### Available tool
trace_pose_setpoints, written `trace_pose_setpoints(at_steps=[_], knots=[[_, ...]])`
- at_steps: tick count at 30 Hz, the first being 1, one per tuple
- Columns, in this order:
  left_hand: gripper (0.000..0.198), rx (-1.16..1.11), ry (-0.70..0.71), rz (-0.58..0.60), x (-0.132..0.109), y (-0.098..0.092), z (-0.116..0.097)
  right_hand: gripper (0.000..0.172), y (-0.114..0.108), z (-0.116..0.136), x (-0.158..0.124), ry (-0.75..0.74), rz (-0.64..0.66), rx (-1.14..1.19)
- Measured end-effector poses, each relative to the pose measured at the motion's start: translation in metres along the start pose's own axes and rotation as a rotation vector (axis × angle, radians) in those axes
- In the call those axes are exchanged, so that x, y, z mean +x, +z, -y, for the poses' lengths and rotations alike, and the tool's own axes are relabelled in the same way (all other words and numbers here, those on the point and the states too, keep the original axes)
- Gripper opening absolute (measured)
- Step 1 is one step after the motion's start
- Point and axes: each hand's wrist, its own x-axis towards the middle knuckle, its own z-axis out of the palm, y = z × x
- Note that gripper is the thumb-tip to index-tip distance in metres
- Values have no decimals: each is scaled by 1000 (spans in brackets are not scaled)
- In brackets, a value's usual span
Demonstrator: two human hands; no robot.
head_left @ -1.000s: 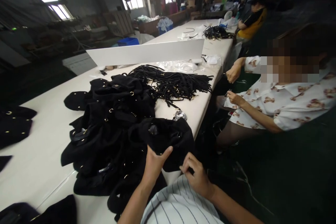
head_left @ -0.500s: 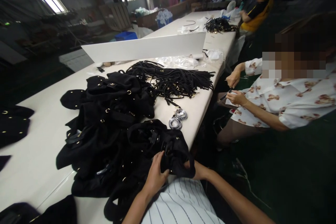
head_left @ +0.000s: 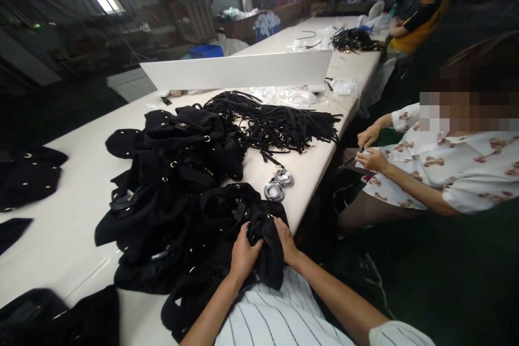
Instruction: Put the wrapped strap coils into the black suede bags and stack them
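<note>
A black fabric bag with gold eyelets lies at the table's near edge, against my striped shirt. My left hand grips it from the left, thumb and fingers closed on the cloth. On its right side, my right hand holds the bag with fingers bent over the fabric near a gold eyelet. More black bags are heaped just beyond and to the left. Two coiled rings in clear wrap lie on the table past the bag.
Black straps with gold clasps lie in a bundle farther up the white table. A long white board stands behind them. At the right, a co-worker in a patterned shirt handles a small dark item. More black pieces lie at far left.
My right hand has come up from beneath the bag's right end to its upper right side. The bag's right part has folded inward and hangs lower. The view has shifted slightly left.
</note>
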Motion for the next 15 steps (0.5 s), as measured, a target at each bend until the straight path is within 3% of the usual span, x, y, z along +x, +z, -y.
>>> trace_pose_setpoints(at_steps=[3,5,10,13,15], knots=[[31,69,-97,8,3,-2,12,8,-14,6,2,132,45,-56],[21,128,-109,5,3,-7,15,10,-29,4,6,190,46,-120],[26,261,-36,-3,-4,-12,0,5,-56,-15,26,369,-96,-178],[30,279,1,2,-8,-8,-5,6,-56,-20,37,457,-150,-127],[45,245,40,10,-8,-6,-3,5,-51,-16,39,442,-163,-79]])
